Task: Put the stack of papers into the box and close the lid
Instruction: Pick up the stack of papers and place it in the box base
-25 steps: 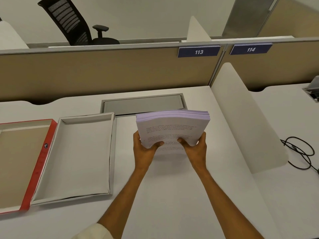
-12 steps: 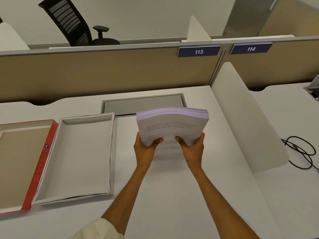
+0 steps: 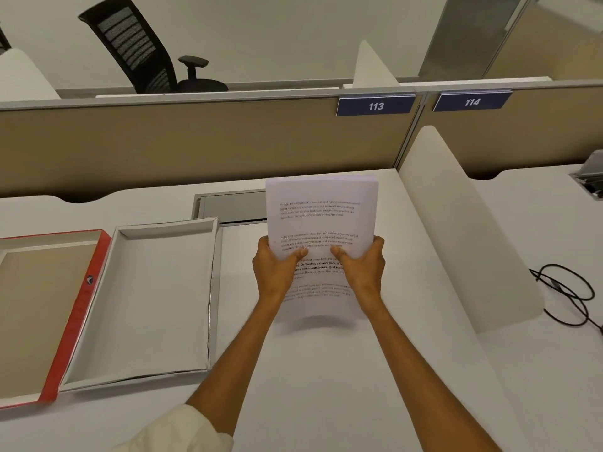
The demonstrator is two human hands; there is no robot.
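A thick stack of printed white papers (image 3: 321,210) stands nearly upright above the desk, its printed face turned toward me. My left hand (image 3: 277,267) grips its left edge and my right hand (image 3: 362,267) grips its right edge, thumbs on the front page. Left of the hands lies the open box: a shallow white tray (image 3: 156,298) with nothing inside. Hinged to its left side is the red-edged lid (image 3: 42,308), lying flat with its brown inside up.
A white curved divider (image 3: 470,223) rises just right of the papers. A grey cable hatch (image 3: 228,207) sits in the desk behind the tray. Black cables (image 3: 567,288) lie on the neighbouring desk. A beige partition (image 3: 195,141) closes the back.
The stack has been tipped up from a low tilt to nearly upright, so its front page now faces me. Both hands kept their grip.
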